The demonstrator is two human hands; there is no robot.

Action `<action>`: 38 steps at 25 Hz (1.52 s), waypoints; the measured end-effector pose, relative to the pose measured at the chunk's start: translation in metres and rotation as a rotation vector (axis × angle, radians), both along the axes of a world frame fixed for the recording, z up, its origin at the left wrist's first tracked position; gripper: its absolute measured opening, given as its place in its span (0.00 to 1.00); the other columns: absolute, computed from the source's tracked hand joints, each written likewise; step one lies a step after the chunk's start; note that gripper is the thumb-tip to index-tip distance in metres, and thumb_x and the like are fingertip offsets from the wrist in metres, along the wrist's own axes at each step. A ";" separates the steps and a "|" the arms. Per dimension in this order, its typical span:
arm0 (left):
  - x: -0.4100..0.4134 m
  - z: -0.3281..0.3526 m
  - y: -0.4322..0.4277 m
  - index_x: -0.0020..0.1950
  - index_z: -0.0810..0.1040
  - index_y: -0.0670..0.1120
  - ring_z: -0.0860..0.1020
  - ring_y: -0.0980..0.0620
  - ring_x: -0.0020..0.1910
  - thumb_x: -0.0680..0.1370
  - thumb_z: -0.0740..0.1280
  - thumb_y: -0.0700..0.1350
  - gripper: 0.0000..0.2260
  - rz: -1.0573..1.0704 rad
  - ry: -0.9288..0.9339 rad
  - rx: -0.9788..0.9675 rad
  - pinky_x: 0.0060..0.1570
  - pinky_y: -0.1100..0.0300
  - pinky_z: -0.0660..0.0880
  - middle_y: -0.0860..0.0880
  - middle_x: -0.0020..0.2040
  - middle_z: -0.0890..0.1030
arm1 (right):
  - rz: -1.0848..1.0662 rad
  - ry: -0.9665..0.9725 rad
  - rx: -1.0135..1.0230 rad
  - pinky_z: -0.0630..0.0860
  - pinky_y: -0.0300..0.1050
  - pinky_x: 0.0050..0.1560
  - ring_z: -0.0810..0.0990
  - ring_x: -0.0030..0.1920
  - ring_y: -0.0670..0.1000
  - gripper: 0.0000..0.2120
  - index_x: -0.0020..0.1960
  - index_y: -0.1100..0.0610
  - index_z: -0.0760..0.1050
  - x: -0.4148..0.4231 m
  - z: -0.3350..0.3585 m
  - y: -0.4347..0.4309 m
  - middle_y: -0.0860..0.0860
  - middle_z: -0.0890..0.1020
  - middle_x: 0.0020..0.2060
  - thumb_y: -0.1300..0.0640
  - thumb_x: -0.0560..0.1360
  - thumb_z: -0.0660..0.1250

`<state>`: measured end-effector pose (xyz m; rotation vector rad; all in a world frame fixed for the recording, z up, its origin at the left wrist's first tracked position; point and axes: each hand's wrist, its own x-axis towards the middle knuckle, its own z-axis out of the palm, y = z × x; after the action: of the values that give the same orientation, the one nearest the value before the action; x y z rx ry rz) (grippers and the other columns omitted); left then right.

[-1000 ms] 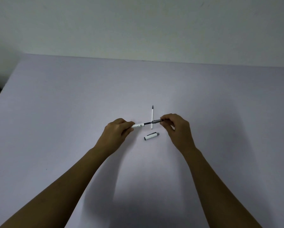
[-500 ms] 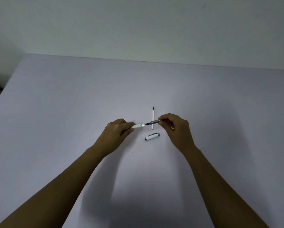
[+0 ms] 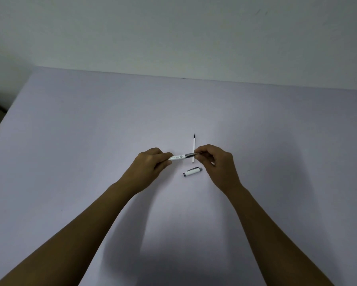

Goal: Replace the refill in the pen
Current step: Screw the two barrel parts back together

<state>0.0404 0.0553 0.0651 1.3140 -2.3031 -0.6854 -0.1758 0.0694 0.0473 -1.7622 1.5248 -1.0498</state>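
Note:
My left hand (image 3: 150, 166) grips the rear end of a white pen barrel (image 3: 178, 157) with small print on it. Against the barrel's mouth sits the pen's grey grip section (image 3: 190, 155), pinched at its tip by my right hand (image 3: 216, 162). The pen is held level just above the table. A second refill (image 3: 194, 146), white with a black tip pointing away from me, lies on the table behind the pen, partly hidden by it. The white pen cap (image 3: 192, 171) with a grey clip lies on the table just below the pen.
The pale lilac table (image 3: 90, 141) stretches wide on all sides, with its far edge against a plain wall and its left edge dropping off beside a dark floor strip. My two bare forearms reach in from the bottom corners.
The dark stretch of refill that showed between barrel and grip section has vanished; my right hand has moved left and the grip section now meets the barrel.

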 end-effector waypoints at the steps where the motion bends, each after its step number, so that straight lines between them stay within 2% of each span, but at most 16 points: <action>1: 0.001 0.001 0.000 0.53 0.80 0.43 0.72 0.49 0.34 0.76 0.65 0.40 0.07 0.005 0.003 -0.009 0.35 0.59 0.68 0.43 0.37 0.77 | 0.004 -0.002 -0.001 0.69 0.23 0.40 0.78 0.39 0.34 0.05 0.47 0.59 0.79 0.001 0.001 0.001 0.46 0.80 0.38 0.64 0.72 0.69; 4: 0.003 0.004 0.000 0.53 0.80 0.43 0.71 0.50 0.34 0.76 0.66 0.39 0.07 0.011 0.017 -0.035 0.35 0.58 0.69 0.43 0.37 0.78 | 0.022 -0.007 0.020 0.68 0.25 0.37 0.78 0.35 0.37 0.03 0.45 0.59 0.79 0.002 0.004 0.001 0.46 0.80 0.34 0.61 0.74 0.67; 5: 0.003 0.005 0.000 0.53 0.80 0.43 0.71 0.51 0.34 0.76 0.66 0.39 0.07 0.000 0.015 -0.043 0.35 0.59 0.68 0.43 0.37 0.78 | 0.016 -0.008 0.054 0.68 0.27 0.35 0.78 0.34 0.39 0.05 0.43 0.58 0.79 0.003 0.004 0.001 0.48 0.81 0.32 0.59 0.75 0.66; 7: 0.003 0.007 0.002 0.53 0.80 0.42 0.71 0.51 0.34 0.76 0.67 0.39 0.07 -0.023 0.012 -0.058 0.35 0.61 0.67 0.43 0.38 0.78 | -0.028 0.010 0.115 0.70 0.35 0.32 0.78 0.32 0.45 0.10 0.40 0.58 0.78 0.007 0.004 0.000 0.51 0.81 0.30 0.54 0.76 0.64; 9: 0.003 0.008 0.002 0.53 0.80 0.42 0.72 0.51 0.34 0.75 0.67 0.39 0.07 -0.032 0.012 -0.065 0.35 0.62 0.67 0.43 0.38 0.78 | -0.083 -0.025 0.121 0.71 0.39 0.33 0.78 0.31 0.49 0.08 0.41 0.57 0.76 0.011 0.005 0.000 0.52 0.81 0.31 0.55 0.76 0.65; 13: 0.006 0.010 -0.001 0.53 0.80 0.42 0.73 0.48 0.33 0.76 0.66 0.38 0.07 0.014 0.019 -0.069 0.34 0.59 0.68 0.42 0.37 0.77 | -0.029 -0.149 0.179 0.72 0.27 0.37 0.80 0.36 0.41 0.01 0.44 0.54 0.79 0.008 0.009 0.000 0.45 0.82 0.34 0.58 0.73 0.68; 15: 0.008 0.010 -0.002 0.53 0.80 0.41 0.74 0.48 0.34 0.75 0.67 0.38 0.07 0.000 0.016 -0.072 0.34 0.58 0.69 0.43 0.37 0.77 | 0.009 -0.129 0.194 0.73 0.28 0.39 0.81 0.37 0.42 0.03 0.45 0.54 0.80 0.004 0.009 0.000 0.45 0.82 0.34 0.59 0.73 0.69; 18: 0.008 0.009 -0.002 0.53 0.79 0.42 0.73 0.48 0.33 0.76 0.66 0.39 0.07 -0.007 0.024 -0.069 0.34 0.57 0.70 0.43 0.37 0.77 | 0.000 -0.054 0.136 0.72 0.28 0.35 0.79 0.33 0.41 0.04 0.43 0.55 0.79 0.005 0.010 0.000 0.48 0.81 0.32 0.56 0.75 0.66; 21: 0.007 0.007 -0.002 0.53 0.79 0.42 0.73 0.48 0.33 0.76 0.66 0.39 0.07 0.006 0.032 -0.065 0.34 0.56 0.71 0.43 0.37 0.77 | -0.003 -0.121 0.123 0.73 0.27 0.41 0.80 0.37 0.39 0.05 0.49 0.54 0.76 0.009 0.011 0.001 0.44 0.80 0.36 0.58 0.73 0.68; 23: 0.007 0.006 -0.003 0.53 0.79 0.42 0.72 0.50 0.33 0.76 0.66 0.39 0.07 -0.002 0.026 -0.066 0.35 0.60 0.69 0.44 0.37 0.77 | 0.003 -0.096 0.109 0.72 0.27 0.38 0.80 0.36 0.40 0.01 0.45 0.54 0.76 0.007 0.010 -0.002 0.45 0.81 0.34 0.59 0.74 0.67; 24: 0.007 0.006 -0.003 0.53 0.79 0.42 0.71 0.51 0.33 0.76 0.66 0.40 0.07 -0.008 0.026 -0.067 0.34 0.62 0.67 0.44 0.37 0.77 | -0.002 -0.080 0.109 0.72 0.29 0.37 0.80 0.35 0.41 0.02 0.43 0.55 0.77 0.007 0.010 -0.003 0.47 0.82 0.33 0.58 0.74 0.67; 27: 0.006 0.005 -0.004 0.53 0.79 0.43 0.70 0.52 0.33 0.76 0.66 0.39 0.07 0.007 0.044 -0.059 0.34 0.63 0.66 0.44 0.37 0.77 | 0.007 -0.105 0.133 0.74 0.29 0.41 0.81 0.38 0.42 0.04 0.46 0.56 0.78 0.006 0.011 -0.006 0.46 0.82 0.35 0.58 0.72 0.70; 30: 0.005 0.005 -0.004 0.53 0.79 0.43 0.69 0.53 0.32 0.76 0.66 0.39 0.07 0.018 0.056 -0.060 0.34 0.64 0.65 0.45 0.37 0.77 | 0.038 -0.085 0.135 0.71 0.29 0.36 0.80 0.34 0.43 0.02 0.43 0.55 0.79 0.005 0.010 -0.009 0.47 0.82 0.32 0.57 0.73 0.69; 32: 0.005 0.005 -0.004 0.53 0.79 0.43 0.69 0.54 0.32 0.76 0.65 0.40 0.07 0.017 0.052 -0.067 0.34 0.66 0.64 0.45 0.37 0.76 | 0.038 -0.094 0.148 0.74 0.31 0.39 0.81 0.37 0.43 0.04 0.46 0.55 0.79 0.005 0.010 -0.010 0.48 0.83 0.35 0.56 0.72 0.70; 34: 0.005 0.005 -0.005 0.53 0.79 0.43 0.69 0.54 0.32 0.76 0.65 0.40 0.07 0.021 0.047 -0.070 0.34 0.67 0.64 0.46 0.37 0.76 | 0.059 -0.099 0.129 0.73 0.27 0.43 0.81 0.40 0.40 0.06 0.48 0.56 0.78 0.005 0.009 -0.010 0.45 0.82 0.37 0.59 0.72 0.71; 38: 0.006 0.004 -0.007 0.53 0.79 0.43 0.69 0.54 0.32 0.76 0.66 0.40 0.07 0.011 0.060 -0.064 0.34 0.67 0.64 0.45 0.37 0.76 | 0.066 -0.049 0.091 0.70 0.25 0.39 0.79 0.35 0.39 0.03 0.44 0.56 0.77 0.002 0.008 -0.010 0.46 0.80 0.33 0.57 0.72 0.70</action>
<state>0.0461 0.0487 0.0686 1.2593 -2.2495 -0.6341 -0.1735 0.0598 0.0549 -1.7005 1.4517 -0.9694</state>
